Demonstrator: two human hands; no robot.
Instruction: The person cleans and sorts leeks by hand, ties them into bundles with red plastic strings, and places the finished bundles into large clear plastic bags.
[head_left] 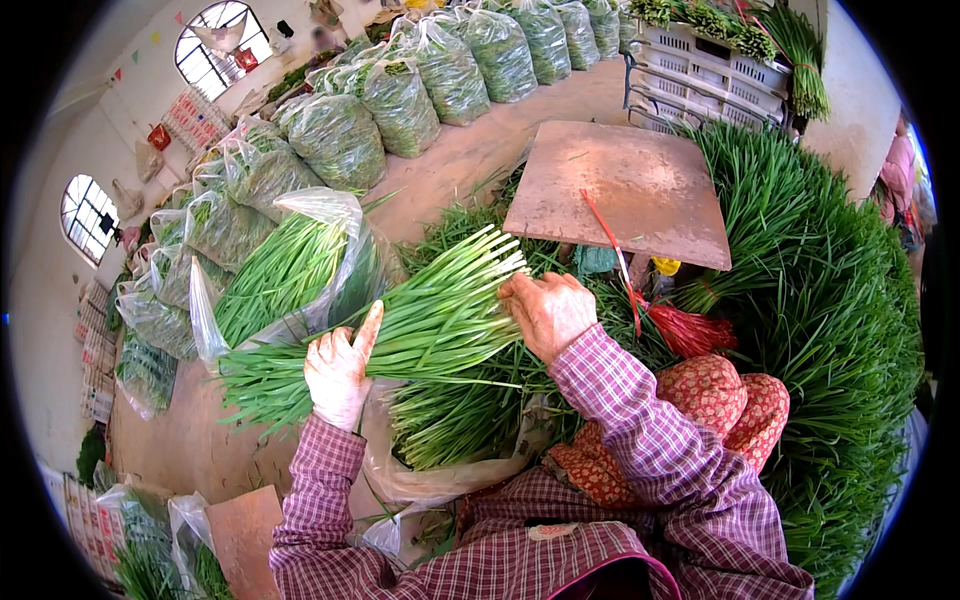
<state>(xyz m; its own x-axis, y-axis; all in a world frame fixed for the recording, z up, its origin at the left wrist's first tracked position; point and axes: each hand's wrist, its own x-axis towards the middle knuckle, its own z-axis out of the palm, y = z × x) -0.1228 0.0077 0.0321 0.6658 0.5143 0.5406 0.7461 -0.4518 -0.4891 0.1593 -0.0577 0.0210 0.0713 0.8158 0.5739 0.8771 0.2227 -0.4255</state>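
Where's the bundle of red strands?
In the head view, right of the right hand, the red strands lie between the brown board and the floral-patterned knees.

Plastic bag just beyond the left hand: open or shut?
Open: the plastic bag gapes at its mouth, green stalks showing inside.

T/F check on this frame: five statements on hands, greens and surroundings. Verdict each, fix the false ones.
1. The left hand and right hand are at the same bunch of greens. True.
2. The bunch's pale ends are nearer the left hand. False: they are by the right hand.
3. The red strands lie left of the bunch. False: they lie to its right, near the flowered trousers.
4. A flat brown board sits beyond the right hand. True.
5. The sleeves are plain white. False: they are checked purple and white.
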